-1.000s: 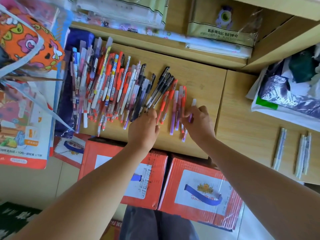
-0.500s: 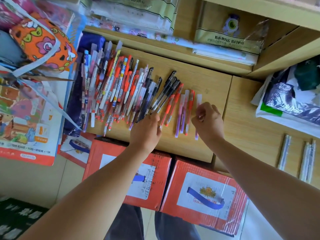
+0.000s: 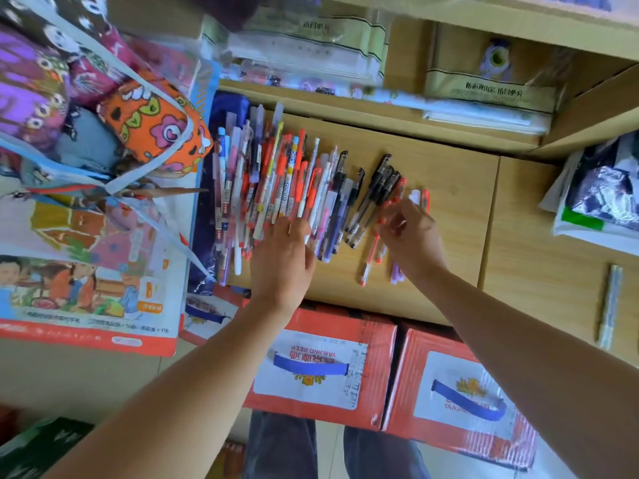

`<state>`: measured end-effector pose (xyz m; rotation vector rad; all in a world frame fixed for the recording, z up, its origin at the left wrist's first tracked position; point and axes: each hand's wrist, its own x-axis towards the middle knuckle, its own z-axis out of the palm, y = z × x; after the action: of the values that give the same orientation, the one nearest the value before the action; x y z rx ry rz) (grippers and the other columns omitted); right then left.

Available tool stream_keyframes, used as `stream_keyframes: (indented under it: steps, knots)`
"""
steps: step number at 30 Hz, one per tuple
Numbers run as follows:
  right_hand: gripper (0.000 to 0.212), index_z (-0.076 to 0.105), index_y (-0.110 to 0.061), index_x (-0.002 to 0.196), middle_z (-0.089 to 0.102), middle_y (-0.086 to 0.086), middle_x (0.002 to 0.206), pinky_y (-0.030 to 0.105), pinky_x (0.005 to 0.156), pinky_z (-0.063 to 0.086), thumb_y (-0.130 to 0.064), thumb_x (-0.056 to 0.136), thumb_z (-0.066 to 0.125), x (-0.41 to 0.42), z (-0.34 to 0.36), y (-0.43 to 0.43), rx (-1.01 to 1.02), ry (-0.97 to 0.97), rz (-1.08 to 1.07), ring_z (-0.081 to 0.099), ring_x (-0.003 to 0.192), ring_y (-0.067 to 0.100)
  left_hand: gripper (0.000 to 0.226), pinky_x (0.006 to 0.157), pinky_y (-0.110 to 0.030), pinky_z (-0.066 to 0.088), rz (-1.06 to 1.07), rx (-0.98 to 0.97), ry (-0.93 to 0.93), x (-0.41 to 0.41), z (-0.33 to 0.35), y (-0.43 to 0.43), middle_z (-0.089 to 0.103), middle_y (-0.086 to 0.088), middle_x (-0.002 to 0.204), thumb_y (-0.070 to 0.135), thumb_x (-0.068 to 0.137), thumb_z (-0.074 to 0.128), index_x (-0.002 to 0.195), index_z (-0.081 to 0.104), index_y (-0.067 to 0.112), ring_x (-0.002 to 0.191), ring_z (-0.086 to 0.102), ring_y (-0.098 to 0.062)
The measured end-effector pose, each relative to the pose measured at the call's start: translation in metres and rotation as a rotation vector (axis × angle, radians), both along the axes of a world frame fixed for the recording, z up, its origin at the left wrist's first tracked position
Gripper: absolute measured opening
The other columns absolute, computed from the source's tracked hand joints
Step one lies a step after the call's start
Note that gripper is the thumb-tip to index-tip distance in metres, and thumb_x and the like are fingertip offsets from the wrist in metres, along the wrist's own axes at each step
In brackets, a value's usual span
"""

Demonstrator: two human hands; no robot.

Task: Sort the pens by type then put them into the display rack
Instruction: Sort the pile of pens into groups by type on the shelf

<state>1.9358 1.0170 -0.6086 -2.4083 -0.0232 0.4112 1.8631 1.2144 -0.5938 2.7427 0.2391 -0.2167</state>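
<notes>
Shift since a second ago: your left hand (image 3: 281,261) has slid leftward from the black pens (image 3: 375,195) onto the mixed pile (image 3: 273,188); your right hand (image 3: 413,240) has come left too, from the far end of the row to the red pens (image 3: 371,257).
Left hand: fingers straight and spread; tips resting on the near ends of the mixed pile; nothing held.
Right hand: fingers curled over the red pens, apparently pinching one or two, though motion blur smears the contact.
Pens: all of these lie on the wooden shelf top (image 3: 453,188); the mixed pile sits at its left; the black pens fan out just right of it; the red pens come next; a purple pen (image 3: 396,274) pokes out from under your right wrist.
Other pens: pale pens (image 3: 610,305) lie well apart on the neighbouring surface to the right.
Below the shelf: two red cartons (image 3: 321,371) stand side by side in front of your knees.
Left edge: patterned bags (image 3: 152,122) crowd just beside the mixed pile.
</notes>
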Motion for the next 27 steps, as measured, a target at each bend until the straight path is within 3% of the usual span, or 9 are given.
stream_keyframes:
  steps: [3, 7, 10, 13, 17, 21, 27]
  knots:
    - [0.014, 0.061, -0.016, 0.093, 0.060, -0.006, 0.078, 0.021, 0.056, 0.042, -0.028, 0.088, 0.066, 0.004, 0.003, 0.041, 0.028, 0.113, 0.018, 0.055, 0.067, 0.007, 0.028, 0.072, -0.033, 0.053, 0.008, 0.033, 0.061, 0.001, 0.002, 0.010, 0.057, -0.005, 0.101, 0.014, 0.085, 0.060, 0.113, 0.055, 0.014, 0.091, 0.057, -0.021]
    - [0.042, 0.068, -0.007, 0.075, 0.067, 0.005, 0.068, 0.034, 0.057, 0.055, -0.048, 0.085, 0.065, 0.004, -0.003, 0.082, -0.163, 0.199, 0.047, 0.063, 0.061, 0.017, 0.042, 0.070, -0.028, 0.049, -0.025, 0.056, 0.111, 0.001, 0.000, 0.016, 0.053, -0.005, 0.116, 0.019, 0.088, 0.059, 0.128, 0.050, 0.019, 0.097, 0.059, -0.020]
    - [0.043, 0.070, -0.004, 0.071, 0.069, 0.009, 0.066, 0.031, 0.055, 0.056, -0.044, 0.086, 0.066, 0.003, -0.006, 0.090, -0.177, 0.235, 0.032, 0.065, 0.059, 0.019, 0.041, 0.065, -0.026, 0.047, -0.038, 0.051, 0.106, 0.002, -0.001, 0.018, 0.053, -0.005, 0.119, 0.019, 0.089, 0.055, 0.129, 0.050, 0.019, 0.095, 0.061, -0.019]
    - [0.032, 0.064, -0.015, 0.063, 0.063, -0.001, 0.060, 0.019, 0.049, 0.041, -0.036, 0.086, 0.067, 0.005, -0.003, 0.086, -0.105, 0.293, -0.023, 0.057, 0.055, 0.009, 0.038, 0.062, -0.025, 0.046, -0.040, 0.034, 0.101, 0.003, -0.001, 0.019, 0.054, -0.005, 0.118, 0.018, 0.090, 0.053, 0.127, 0.052, 0.017, 0.089, 0.062, -0.019]
    - [0.013, 0.063, -0.016, 0.077, 0.064, -0.004, 0.071, 0.026, 0.056, 0.052, -0.026, 0.085, 0.066, 0.005, -0.002, 0.079, -0.089, 0.266, -0.079, 0.062, 0.066, 0.012, 0.030, 0.060, -0.030, 0.053, -0.037, -0.016, 0.128, 0.006, 0.002, 0.017, 0.059, -0.005, 0.108, 0.016, 0.089, 0.051, 0.119, 0.055, 0.014, 0.081, 0.062, -0.020]
    - [0.031, 0.056, -0.016, 0.071, 0.059, -0.001, 0.065, 0.022, 0.045, 0.038, -0.040, 0.084, 0.070, 0.006, -0.003, 0.074, -0.176, 0.277, -0.041, 0.054, 0.057, 0.010, 0.023, 0.054, -0.029, 0.049, -0.064, -0.004, 0.170, 0.010, 0.001, 0.011, 0.062, -0.002, 0.096, 0.016, 0.090, 0.050, 0.112, 0.053, 0.014, 0.070, 0.059, -0.017]
    - [0.025, 0.063, -0.010, 0.075, 0.063, 0.002, 0.069, 0.021, 0.047, 0.045, -0.032, 0.085, 0.068, 0.004, -0.008, 0.078, -0.223, 0.273, -0.003, 0.060, 0.061, 0.014, 0.022, 0.052, -0.030, 0.051, -0.079, 0.016, 0.190, 0.012, -0.001, 0.004, 0.065, 0.000, 0.087, 0.015, 0.090, 0.052, 0.112, 0.054, 0.016, 0.064, 0.061, -0.016]
